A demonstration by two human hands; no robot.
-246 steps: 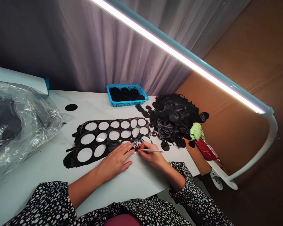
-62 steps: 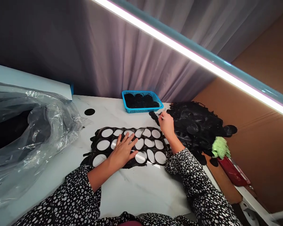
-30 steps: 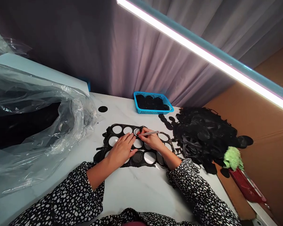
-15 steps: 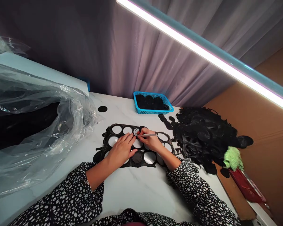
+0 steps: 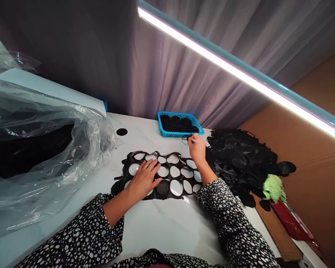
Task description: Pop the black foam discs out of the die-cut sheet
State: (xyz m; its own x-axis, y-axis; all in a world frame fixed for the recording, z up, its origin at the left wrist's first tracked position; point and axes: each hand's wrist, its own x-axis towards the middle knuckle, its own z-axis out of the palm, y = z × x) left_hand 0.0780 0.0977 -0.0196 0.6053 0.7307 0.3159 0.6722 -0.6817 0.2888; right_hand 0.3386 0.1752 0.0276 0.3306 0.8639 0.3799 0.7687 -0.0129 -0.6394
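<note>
A black sheet (image 5: 167, 178) punched with rows of round holes lies flat on the white table (image 5: 162, 227). My left hand (image 5: 144, 178) presses flat on its left part, fingers spread. My right hand (image 5: 197, 148) reaches past the sheet's far right end and grips a thin white pick tool (image 5: 192, 140), its tip at small black discs beside the blue basket (image 5: 180, 125). One black disc (image 5: 162, 188) still fills a hole in the sheet's near row.
A heap of black scrap and discs (image 5: 240, 160) lies right of the sheet, with a green cloth (image 5: 273, 188) and a red object (image 5: 292, 221) beyond. A crumpled clear plastic bag (image 5: 44, 156) covers the left. A lamp bar (image 5: 240, 78) crosses overhead. Brown cardboard stands at the right.
My right hand has left the sheet's upper row and moved far right toward the blue basket with the pick tool. My left hand stays pressed on the sheet.
</note>
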